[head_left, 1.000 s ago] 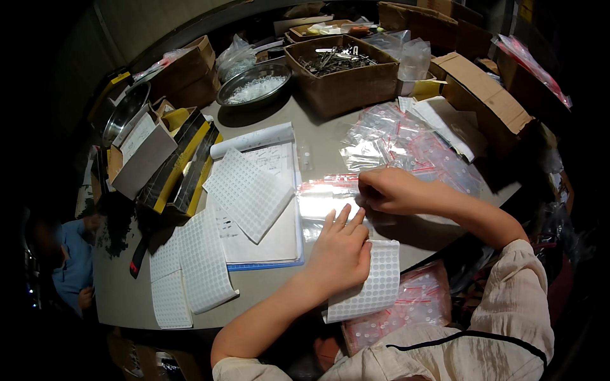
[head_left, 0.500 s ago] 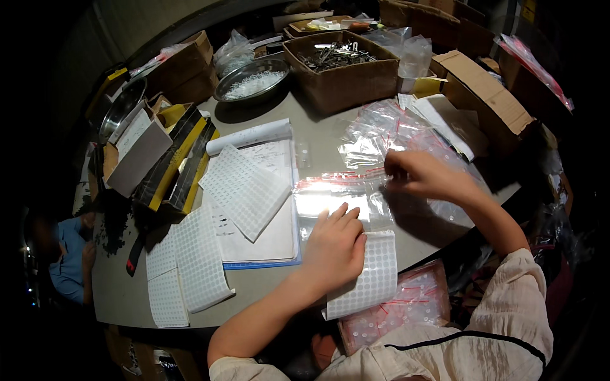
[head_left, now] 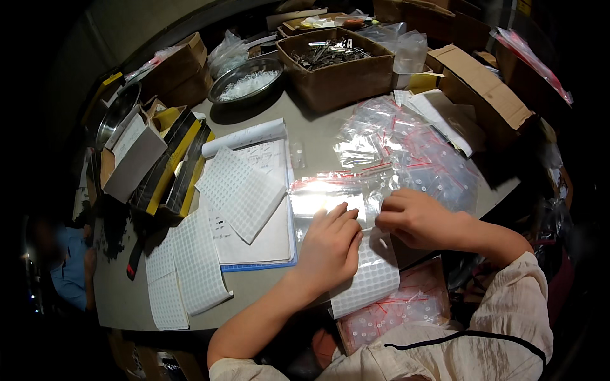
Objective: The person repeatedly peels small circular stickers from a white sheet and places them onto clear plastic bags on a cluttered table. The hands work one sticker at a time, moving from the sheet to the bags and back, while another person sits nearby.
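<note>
My left hand [head_left: 330, 244] lies with fingers stretched over the lower part of clear zip bags [head_left: 327, 190] with red seal lines. Under its thumb side, a white sheet of small round stickers [head_left: 368, 279] hangs over the table's near edge. At that sheet's top edge is my right hand [head_left: 416, 219], its fingers curled and pinched together. Whatever lies between those fingertips is hidden or too small to make out. Beyond and to the right spreads a pile of clear bags [head_left: 438, 171], several bearing small round stickers.
Left of my hands, more sticker sheets [head_left: 241, 193] lie on a clipboard of papers [head_left: 270, 254]. A box of metal parts [head_left: 337, 82] and a metal bowl [head_left: 219, 98] stand at the back. Below the edge sits a box of stickered bags [head_left: 406, 311]. A person [head_left: 70, 267] is far left.
My right hand has come down and toward me, from the bags' seal lines to the top of the sticker sheet. My left hand stays nearly in place.
</note>
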